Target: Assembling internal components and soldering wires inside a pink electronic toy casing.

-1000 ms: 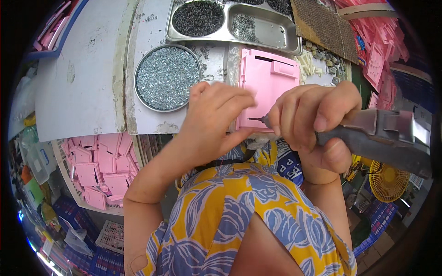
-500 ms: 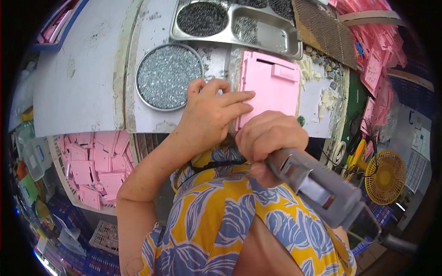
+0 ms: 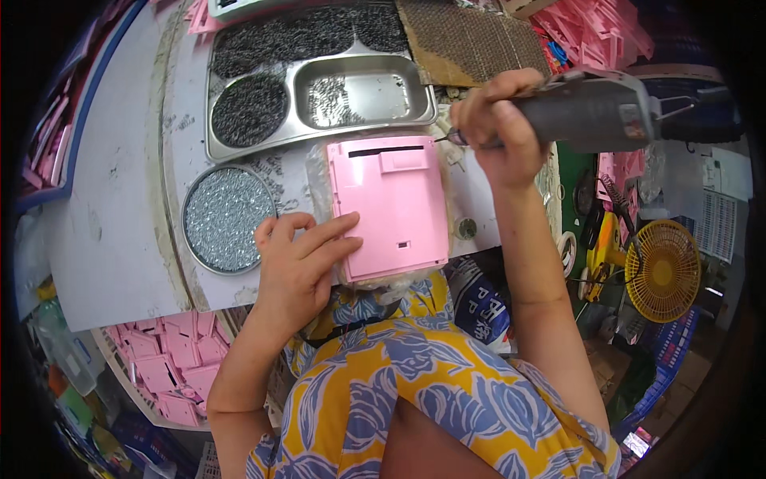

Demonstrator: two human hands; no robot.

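Observation:
A pink plastic panel (image 3: 391,207) with a dark slot near its far edge lies on a pad wrapped in clear plastic. My left hand (image 3: 297,259) rests at its left side, two fingers stretched out over the panel's edge and the others bent; I see nothing held in it. My right hand (image 3: 503,128) is wrapped round a grey electric screwdriver (image 3: 586,112), held nearly level with its body to the right. The screwdriver's thin bit reaches the panel's far right corner; whether a screw is under it is too small to tell.
A round dish of silvery screws (image 3: 230,217) sits left of the panel. Beyond it stands a metal tray (image 3: 363,92) with dark screws in compartments. A crate of pink parts (image 3: 171,359) is at lower left, a yellow fan (image 3: 664,267) at right, cardboard (image 3: 471,40) at the back.
My right hand has carried the screwdriver from the near edge to the panel's far right corner. My left hand stays on the panel's left edge. The whole view has shifted and turned.

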